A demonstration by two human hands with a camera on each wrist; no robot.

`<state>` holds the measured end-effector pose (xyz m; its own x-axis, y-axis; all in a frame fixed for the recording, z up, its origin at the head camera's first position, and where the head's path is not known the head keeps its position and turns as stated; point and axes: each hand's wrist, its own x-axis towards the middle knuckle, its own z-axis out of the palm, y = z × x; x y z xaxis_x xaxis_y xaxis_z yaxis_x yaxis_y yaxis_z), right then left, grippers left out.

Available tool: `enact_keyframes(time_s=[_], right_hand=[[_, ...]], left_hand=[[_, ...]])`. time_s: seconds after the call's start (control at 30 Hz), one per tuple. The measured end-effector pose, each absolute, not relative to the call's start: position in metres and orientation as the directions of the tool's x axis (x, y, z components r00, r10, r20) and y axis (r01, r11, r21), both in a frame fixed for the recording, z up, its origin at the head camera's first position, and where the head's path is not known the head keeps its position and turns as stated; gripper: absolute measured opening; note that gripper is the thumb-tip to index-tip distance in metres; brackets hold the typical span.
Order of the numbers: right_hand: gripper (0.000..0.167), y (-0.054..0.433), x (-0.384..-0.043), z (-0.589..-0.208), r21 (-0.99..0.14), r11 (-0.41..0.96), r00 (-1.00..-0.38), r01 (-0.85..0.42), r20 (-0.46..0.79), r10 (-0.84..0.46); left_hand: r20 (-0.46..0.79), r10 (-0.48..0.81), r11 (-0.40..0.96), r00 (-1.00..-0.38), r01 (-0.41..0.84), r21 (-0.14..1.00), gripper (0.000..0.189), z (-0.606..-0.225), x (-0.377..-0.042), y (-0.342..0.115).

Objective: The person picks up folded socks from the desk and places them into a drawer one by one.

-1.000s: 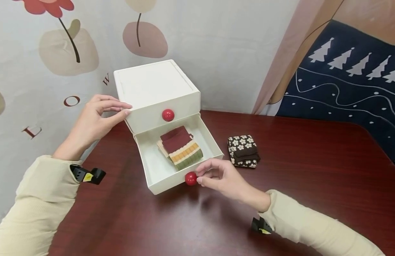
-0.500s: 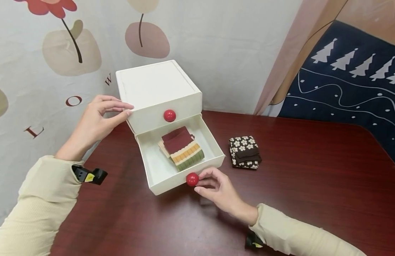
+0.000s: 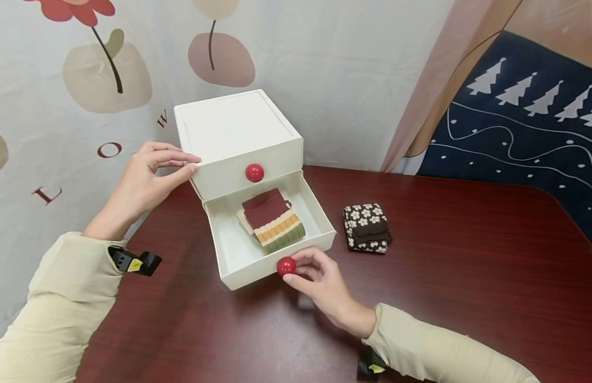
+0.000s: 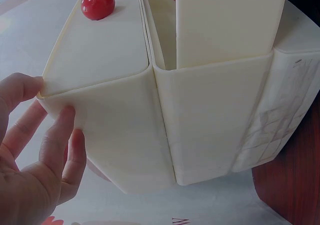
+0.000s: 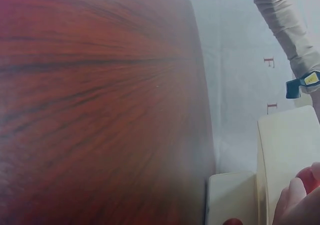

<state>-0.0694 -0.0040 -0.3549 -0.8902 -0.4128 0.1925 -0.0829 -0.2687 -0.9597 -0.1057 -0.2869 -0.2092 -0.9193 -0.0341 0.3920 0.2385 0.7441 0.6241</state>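
Note:
A white drawer unit (image 3: 236,127) stands on the table with one drawer (image 3: 250,275) pulled out under the closed top one. Inside lie folded maroon, cream, yellow and green socks (image 3: 272,221). With thumb and fingertips, my right hand (image 3: 325,290) holds the open drawer's red knob (image 3: 286,266). My left hand (image 3: 145,175) rests its fairly straight fingers on the unit's upper left front corner; in the left wrist view several fingertips (image 4: 66,116) touch its side panel. The top drawer has its own red knob (image 3: 255,172).
Folded dark brown socks with white flowers (image 3: 367,227) lie on the dark red table (image 3: 444,276), right of the drawer. Behind stand a pale printed curtain (image 3: 334,80) and a navy cloth with white trees (image 3: 516,122). A lower drawer (image 5: 231,195) shows in the right wrist view.
My right hand has shifted left, its thumb coming under the knob and its fingers closing on it. The open drawer has edged slightly inward. My left hand stays at the corner.

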Motion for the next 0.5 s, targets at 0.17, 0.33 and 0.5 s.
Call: enact_keyframes(time_s=[0.17,0.33,0.5], right_hand=[[0.031,-0.010,-0.078,-0.349,-0.962,-0.260,-0.890,-0.088,0.193,-0.413],[0.028,-0.020,-0.092,-0.342,-0.974,-0.200,-0.899,-0.102,0.176,-0.401],[0.027,-0.031,-0.110,-0.340,-0.982,-0.147,-0.901,-0.116,0.166,-0.400]], left_hand=[[0.390,-0.039,0.742,-0.920,0.234,0.628,0.023,-0.209,-0.106,-0.287],[0.387,-0.041,0.742,-0.921,0.232,0.630,0.023,-0.209,-0.106,-0.287],[0.382,-0.041,0.740,-0.923,0.229,0.633,0.024,-0.209,-0.104,-0.285]])
